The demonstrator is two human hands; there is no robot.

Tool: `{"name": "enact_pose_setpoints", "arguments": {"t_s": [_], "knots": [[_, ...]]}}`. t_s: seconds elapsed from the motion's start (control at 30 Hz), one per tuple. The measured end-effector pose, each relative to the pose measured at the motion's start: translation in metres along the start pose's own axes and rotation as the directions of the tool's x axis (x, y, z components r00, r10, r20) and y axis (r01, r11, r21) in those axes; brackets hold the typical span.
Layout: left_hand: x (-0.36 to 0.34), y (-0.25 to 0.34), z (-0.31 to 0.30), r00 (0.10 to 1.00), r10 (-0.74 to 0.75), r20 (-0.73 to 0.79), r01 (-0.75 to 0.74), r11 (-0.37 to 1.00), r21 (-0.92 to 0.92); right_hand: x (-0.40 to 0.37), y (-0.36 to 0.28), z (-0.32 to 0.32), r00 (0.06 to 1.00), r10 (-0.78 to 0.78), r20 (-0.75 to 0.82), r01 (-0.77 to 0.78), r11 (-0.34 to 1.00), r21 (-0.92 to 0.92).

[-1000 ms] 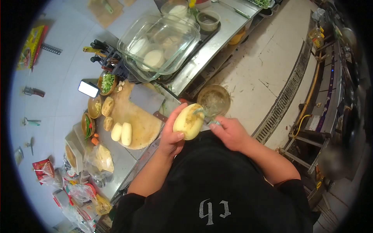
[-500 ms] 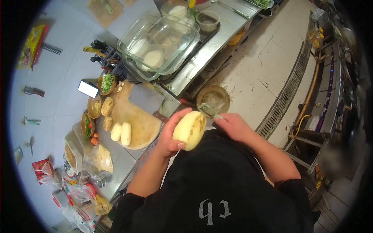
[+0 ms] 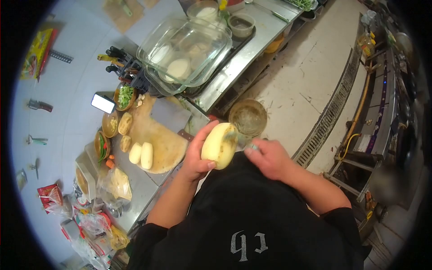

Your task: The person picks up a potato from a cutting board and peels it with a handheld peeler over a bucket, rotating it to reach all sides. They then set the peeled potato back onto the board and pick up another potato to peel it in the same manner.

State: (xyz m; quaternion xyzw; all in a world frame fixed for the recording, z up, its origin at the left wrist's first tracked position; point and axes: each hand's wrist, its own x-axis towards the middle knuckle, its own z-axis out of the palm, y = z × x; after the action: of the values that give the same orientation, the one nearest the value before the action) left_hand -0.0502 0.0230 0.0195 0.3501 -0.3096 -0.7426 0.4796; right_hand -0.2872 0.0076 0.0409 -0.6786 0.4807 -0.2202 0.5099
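Note:
A large, mostly peeled potato [image 3: 218,147] rests in my left hand [image 3: 196,155], the fingers wrapped round its side and the thumb at its lower end. Brownish skin patches remain on its right side. My right hand [image 3: 270,157] is closed around the handle of a peeler [image 3: 240,139], whose blurred head is at the potato's right edge. Beyond lies a round wooden cutting board [image 3: 164,155] carrying two peeled potatoes [image 3: 146,155] and a cleaver [image 3: 168,114]. Two unpeeled potatoes [image 3: 125,123] lie by the board's left edge.
On the floor below my hands stands a round bin [image 3: 247,118]. Glass dishes [image 3: 184,54] are stacked on the steel counter, near a knife rack [image 3: 128,72]. A lit phone [image 3: 103,103] stands beside bowls of chopped vegetables [image 3: 124,96]. Plastic bags [image 3: 94,225] crowd the lower left.
The peeler has moved up against the potato's right side, and my right hand has shifted slightly down and right. The potato has turned a little in my left hand.

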Motion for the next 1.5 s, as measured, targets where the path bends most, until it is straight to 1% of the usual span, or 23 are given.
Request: {"name": "enact_pose_setpoints", "arguments": {"t_s": [0.03,0.1,0.17,0.23,0.27,0.3,0.37,0.47,0.53,0.63,0.7,0.73,0.8,0.83,0.9,0.97,1.1,1.13,1.17,1.23,1.37,1.47,1.5], "knots": [[0.0,-0.002,0.002,1.0,-0.001,-0.021,0.0,1.0,-0.006,-0.001,-0.002,0.002,1.0,0.003,-0.001,-0.003,1.0,0.002],[0.001,-0.007,0.002,1.0,-0.001,-0.011,0.001,0.999,-0.049,-0.001,-0.004,0.004,0.992,-0.11,0.069,0.118,0.983,-0.138],[-0.001,-0.008,0.003,1.0,0.001,-0.004,-0.002,0.996,-0.093,0.004,0.003,0.003,0.991,-0.115,0.068,0.124,0.98,-0.156],[-0.004,-0.008,0.003,0.999,0.023,0.036,-0.02,0.997,-0.071,0.008,0.012,0.0,0.999,0.014,0.052,-0.007,0.989,-0.149],[-0.005,-0.011,-0.001,0.999,0.02,0.037,-0.018,0.997,-0.072,0.013,0.02,-0.002,0.999,0.021,0.045,-0.014,0.989,-0.146],[-0.003,-0.016,-0.007,1.0,-0.017,0.016,0.019,0.994,-0.106,0.018,0.028,0.002,0.999,0.021,0.045,-0.014,0.989,-0.146],[-0.004,-0.017,-0.016,0.999,-0.054,-0.002,0.053,0.988,-0.143,0.028,0.038,0.007,0.989,0.144,0.025,-0.139,0.979,-0.149],[-0.006,-0.014,-0.021,0.998,-0.056,-0.035,0.049,0.984,-0.17,0.033,0.034,0.009,0.99,0.126,0.066,-0.113,0.979,-0.167],[-0.007,-0.017,-0.029,0.985,0.026,0.172,0.046,0.913,-0.405,0.044,0.065,0.015,0.983,0.175,0.058,-0.161,0.969,-0.187],[-0.003,-0.009,-0.024,0.981,0.066,0.181,-0.001,0.941,-0.338,0.044,0.076,0.015,0.976,0.207,0.063,-0.196,0.97,-0.143],[-0.002,-0.008,-0.027,0.99,0.018,0.137,0.034,0.93,-0.365,0.037,0.064,0.016,0.966,0.258,0.031,-0.258,0.966,0.003],[0.001,-0.009,-0.027,0.994,0.009,0.107,0.029,0.94,-0.34,0.034,0.053,0.013,0.965,0.262,0.02,-0.262,0.965,0.002],[0.003,-0.013,-0.024,0.997,-0.01,0.071,0.032,0.946,-0.323,0.025,0.026,0.011,0.989,0.144,-0.02,-0.141,0.986,0.093],[0.004,-0.014,-0.022,0.999,-0.005,0.038,0.016,0.959,-0.283,0.02,0.016,0.009,0.989,0.145,-0.013,-0.143,0.985,0.095],[0.005,-0.013,-0.019,1.0,0.008,0.002,-0.008,0.971,-0.237,0.016,0.001,0.007,0.991,-0.061,0.119,0.075,0.99,-0.117],[0.003,-0.011,-0.011,1.0,0.013,0.001,-0.012,0.973,-0.232,0.018,0.002,0.008,0.988,-0.023,0.153,0.044,0.99,-0.133],[0.0,-0.009,-0.015,1.0,-0.019,0.021,0.023,0.98,-0.2,0.039,0.054,0.004,0.976,0.202,0.086,-0.18,0.961,-0.209],[0.001,-0.012,-0.018,0.997,0.0,0.076,0.015,0.98,-0.197,0.043,0.063,0.005,0.954,0.287,0.087,-0.265,0.943,-0.202],[0.001,-0.014,-0.02,0.991,0.021,0.129,0.005,0.98,-0.197,0.042,0.066,0.008,0.954,0.286,0.087,-0.264,0.943,-0.202],[0.002,-0.009,-0.018,0.995,0.025,0.099,-0.008,0.985,-0.171,0.04,0.064,0.014,0.96,0.276,0.042,-0.277,0.961,0.014],[0.007,-0.007,-0.017,0.999,-0.045,0.004,0.045,0.985,-0.167,0.032,0.036,0.008,0.951,0.309,0.032,-0.311,0.947,0.08],[0.008,-0.01,-0.017,0.996,-0.059,-0.068,0.051,0.992,-0.117,0.021,0.013,0.008,0.991,-0.115,0.07,0.121,0.99,-0.076],[0.009,-0.012,-0.017,0.994,-0.069,-0.09,0.063,0.996,-0.069,0.02,0.005,0.007,0.991,-0.115,0.069,0.12,0.99,-0.077]]}}
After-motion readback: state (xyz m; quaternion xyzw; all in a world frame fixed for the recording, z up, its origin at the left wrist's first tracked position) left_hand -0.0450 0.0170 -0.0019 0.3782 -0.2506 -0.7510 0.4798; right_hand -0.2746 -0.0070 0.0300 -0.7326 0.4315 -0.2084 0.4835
